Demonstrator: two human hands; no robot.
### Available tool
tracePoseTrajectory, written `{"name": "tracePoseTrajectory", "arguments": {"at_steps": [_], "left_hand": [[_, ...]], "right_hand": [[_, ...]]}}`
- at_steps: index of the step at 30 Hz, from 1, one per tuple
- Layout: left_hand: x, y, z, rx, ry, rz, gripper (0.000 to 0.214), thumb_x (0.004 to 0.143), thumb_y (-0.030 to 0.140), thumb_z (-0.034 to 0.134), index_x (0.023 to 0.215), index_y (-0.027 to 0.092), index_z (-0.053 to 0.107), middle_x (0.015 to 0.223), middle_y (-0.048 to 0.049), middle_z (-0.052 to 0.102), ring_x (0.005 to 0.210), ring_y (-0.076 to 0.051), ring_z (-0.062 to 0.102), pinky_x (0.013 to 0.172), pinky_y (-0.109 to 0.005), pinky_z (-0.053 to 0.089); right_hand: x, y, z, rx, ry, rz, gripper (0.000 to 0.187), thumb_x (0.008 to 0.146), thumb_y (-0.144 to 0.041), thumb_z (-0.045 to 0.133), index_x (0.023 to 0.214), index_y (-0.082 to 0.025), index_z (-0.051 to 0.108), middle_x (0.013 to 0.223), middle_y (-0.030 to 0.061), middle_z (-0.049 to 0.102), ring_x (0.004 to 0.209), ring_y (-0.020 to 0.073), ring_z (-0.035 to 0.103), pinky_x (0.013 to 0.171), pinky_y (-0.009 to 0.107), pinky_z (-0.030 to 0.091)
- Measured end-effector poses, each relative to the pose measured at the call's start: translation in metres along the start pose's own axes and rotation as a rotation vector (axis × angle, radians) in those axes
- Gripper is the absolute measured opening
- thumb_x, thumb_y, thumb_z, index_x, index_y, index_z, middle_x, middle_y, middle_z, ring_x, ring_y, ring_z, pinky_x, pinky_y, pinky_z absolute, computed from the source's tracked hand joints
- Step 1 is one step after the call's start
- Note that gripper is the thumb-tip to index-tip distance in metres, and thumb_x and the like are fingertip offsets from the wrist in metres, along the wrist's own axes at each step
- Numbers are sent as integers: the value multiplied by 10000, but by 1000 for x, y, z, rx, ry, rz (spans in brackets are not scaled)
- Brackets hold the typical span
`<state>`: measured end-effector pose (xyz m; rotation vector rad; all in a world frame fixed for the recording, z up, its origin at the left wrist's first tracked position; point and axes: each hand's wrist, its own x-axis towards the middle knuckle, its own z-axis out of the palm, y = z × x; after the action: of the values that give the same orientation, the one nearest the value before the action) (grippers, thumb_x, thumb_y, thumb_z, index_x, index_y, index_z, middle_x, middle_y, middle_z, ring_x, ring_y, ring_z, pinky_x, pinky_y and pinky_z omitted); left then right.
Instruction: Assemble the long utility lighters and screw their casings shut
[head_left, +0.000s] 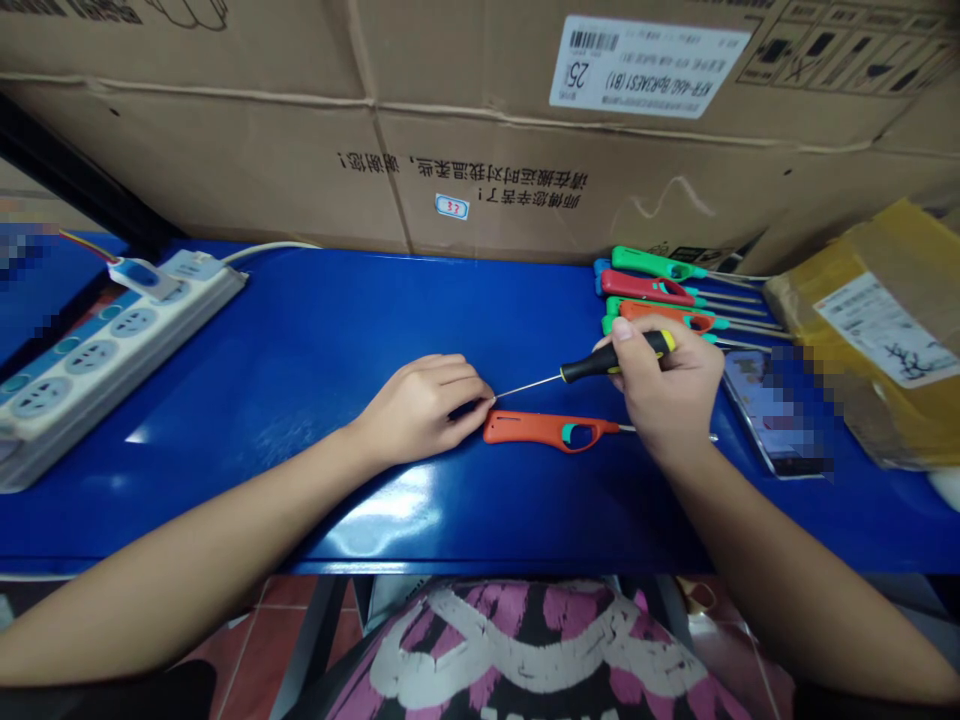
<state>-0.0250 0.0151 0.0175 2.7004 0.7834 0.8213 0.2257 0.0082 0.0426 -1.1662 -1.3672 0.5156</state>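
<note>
My right hand (671,380) is wrapped round the black and yellow handle of a screwdriver (600,362), whose thin shaft slants down to the left. The tip meets the pinched fingertips of my left hand (435,405); whether a small part sits between them is too small to make out. Just below the shaft, an orange long-necked lighter (525,428) lies flat on the blue table (337,320), its handle end beside my left fingertips. Its metal neck points right and runs partly behind my right wrist.
Several coloured lighters (649,287) lie in a stack beyond my right hand. A phone (772,410) and a yellow taped package (862,330) are at the right. On the left is a power strip (120,350) with a plug in it. A large cardboard box (480,130) stands along the back.
</note>
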Motion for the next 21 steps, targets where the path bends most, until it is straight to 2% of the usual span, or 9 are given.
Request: {"name": "tracePoseTrajectory", "arguments": {"at_steps": [6,11,13,17,19,21], "left_hand": [[-2,-1,3,-8,21,7,163,974,192,558,896,135,689,819,-69,709,737,-178,637,706,-319,504],[-1,0,5,-85,39,-24,164,969,201,578,864,142,688,801,-57,706,729,-168,635,704,-311,509],[0,1,6,-119,52,-40,173,973,211,582,853,146,689,794,-51,707,728,-162,635,702,-304,509],[1,3,8,-162,76,-71,174,976,218,591,853,146,691,807,-52,719,750,-160,648,710,-295,514],[1,3,9,-172,74,-83,172,975,229,598,853,150,691,809,-50,722,758,-161,652,717,-295,517],[1,2,10,-183,70,-94,164,970,253,617,864,155,696,812,-48,723,762,-160,655,716,-292,518]], "right_hand": [[-3,-5,2,-26,19,10,354,862,-457,727,635,-200,640,469,-57,477,409,83,420,400,246,314],[-5,-6,3,-27,0,-20,283,877,-382,718,670,-197,662,506,-48,519,425,83,441,414,246,331],[-7,-6,3,4,-49,-40,235,883,-382,713,739,-200,677,585,-34,573,444,79,456,414,240,345],[-10,-11,6,143,-222,-51,204,915,-416,680,905,-212,676,875,18,677,468,68,525,393,234,418],[-11,-16,9,224,-280,-22,196,926,-414,672,950,-220,661,874,11,688,463,76,560,385,232,456],[-9,-23,12,258,-307,-2,192,917,-406,693,951,-222,649,783,-13,687,451,85,575,385,227,474]]}}
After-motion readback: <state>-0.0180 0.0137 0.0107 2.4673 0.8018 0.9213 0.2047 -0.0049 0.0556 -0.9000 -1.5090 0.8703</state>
